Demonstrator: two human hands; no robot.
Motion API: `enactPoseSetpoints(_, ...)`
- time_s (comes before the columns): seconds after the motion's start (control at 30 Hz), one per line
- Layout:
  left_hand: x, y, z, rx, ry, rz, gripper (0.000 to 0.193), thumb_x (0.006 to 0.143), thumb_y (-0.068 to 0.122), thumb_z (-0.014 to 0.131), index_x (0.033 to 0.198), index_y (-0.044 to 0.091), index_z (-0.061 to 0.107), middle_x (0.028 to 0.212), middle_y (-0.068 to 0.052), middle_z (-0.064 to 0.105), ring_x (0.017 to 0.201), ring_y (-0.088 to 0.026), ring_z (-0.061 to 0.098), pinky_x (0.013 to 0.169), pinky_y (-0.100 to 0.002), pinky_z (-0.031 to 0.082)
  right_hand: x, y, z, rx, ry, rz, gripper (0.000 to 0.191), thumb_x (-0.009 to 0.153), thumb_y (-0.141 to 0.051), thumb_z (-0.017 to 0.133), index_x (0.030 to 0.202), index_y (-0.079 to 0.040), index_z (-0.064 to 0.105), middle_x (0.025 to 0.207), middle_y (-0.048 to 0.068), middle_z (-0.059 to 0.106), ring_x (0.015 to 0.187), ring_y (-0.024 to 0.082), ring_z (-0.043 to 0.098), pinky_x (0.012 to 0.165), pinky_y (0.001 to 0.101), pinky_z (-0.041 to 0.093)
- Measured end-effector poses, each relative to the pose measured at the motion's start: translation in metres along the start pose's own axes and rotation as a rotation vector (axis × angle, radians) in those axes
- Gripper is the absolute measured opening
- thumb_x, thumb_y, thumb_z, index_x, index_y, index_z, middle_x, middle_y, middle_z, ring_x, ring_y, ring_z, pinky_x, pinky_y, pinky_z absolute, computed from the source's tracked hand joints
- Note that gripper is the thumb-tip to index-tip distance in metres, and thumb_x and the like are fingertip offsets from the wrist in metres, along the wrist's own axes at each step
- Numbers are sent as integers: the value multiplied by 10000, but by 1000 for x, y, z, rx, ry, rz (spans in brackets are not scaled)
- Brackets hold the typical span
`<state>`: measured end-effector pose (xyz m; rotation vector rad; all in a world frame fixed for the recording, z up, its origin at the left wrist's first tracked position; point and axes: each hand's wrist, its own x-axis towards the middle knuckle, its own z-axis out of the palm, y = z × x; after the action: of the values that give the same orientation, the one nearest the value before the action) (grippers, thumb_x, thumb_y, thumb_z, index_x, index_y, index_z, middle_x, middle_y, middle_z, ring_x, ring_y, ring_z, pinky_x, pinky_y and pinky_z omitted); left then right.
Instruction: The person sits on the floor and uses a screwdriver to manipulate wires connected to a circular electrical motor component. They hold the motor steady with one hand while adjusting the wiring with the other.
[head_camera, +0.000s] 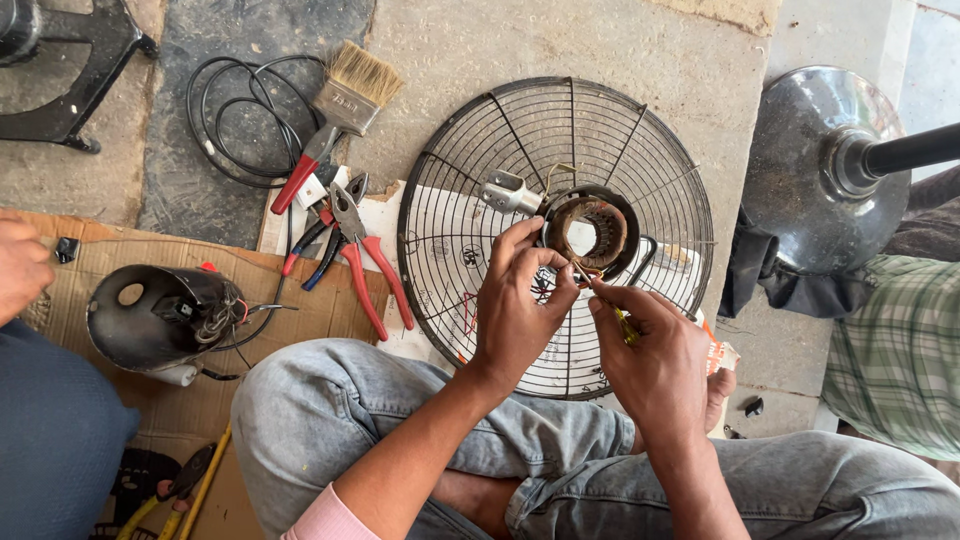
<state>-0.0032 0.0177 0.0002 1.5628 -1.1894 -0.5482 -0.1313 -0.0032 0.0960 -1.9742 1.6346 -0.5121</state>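
A round wire fan guard lies on the stone floor in front of my crossed legs. At its centre sits a ring-shaped motor stator with brown copper windings. My left hand pinches a thin wire at the stator's lower left edge. My right hand grips a small screwdriver with a yellow-green handle, its tip pointing at the same spot by the left fingertips. Both hands hover over the guard's lower middle.
Red-handled pliers and a paintbrush lie left of the guard, near a coiled black cable. A black motor housing rests on cardboard. Another person's hand is at far left. A chrome fan base stands at right.
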Motion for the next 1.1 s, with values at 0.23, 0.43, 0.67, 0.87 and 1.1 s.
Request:
enactPoseSetpoints(0.23,-1,1,-2,-31,-30,-41,174,909,143,736,1008,24,658,1422,-191,564,1197,-327,690,947,-383,598,-3,-3,5,-122,9,-46,174,920,-145,737,1066,-64,788,919,122,775,687,231,747,607,350,557)
enactPoseSetpoints(0.43,1,1,-3,-21,-28,-18,183,918,151,749,1015,25,658,1418,-202,551,1219,-339,669,942,-385,605,-4,-5,7,-75,17,-10,162,926,-140,726,1052,-48,770,915,143,771,670,207,743,591,343,559)
enactPoseSetpoints(0.67,-1,2,-2,-11,15,-15,184,907,161,768,1004,42,667,1406,-175,584,1199,-328,687,947,-396,604,-5,-1,17,-14,33,100,142,936,-144,718,991,-13,730,814,140,750,528,209,652,516,384,487)
enactPoseSetpoints(0.87,-1,1,0,0,21,-13,189,888,160,782,990,50,668,1398,-163,590,1211,-323,678,949,-389,597,-1,13,12,-117,19,-95,103,941,-115,728,960,-14,725,892,130,749,693,215,700,612,351,516)
enactPoseSetpoints(1.1,-1,2,-2,-7,19,-39,173,882,172,788,970,69,680,1384,-138,612,1206,-301,687,940,-382,597,9,7,21,169,-35,155,145,927,-151,728,955,-13,696,867,85,785,593,92,673,532,300,506)
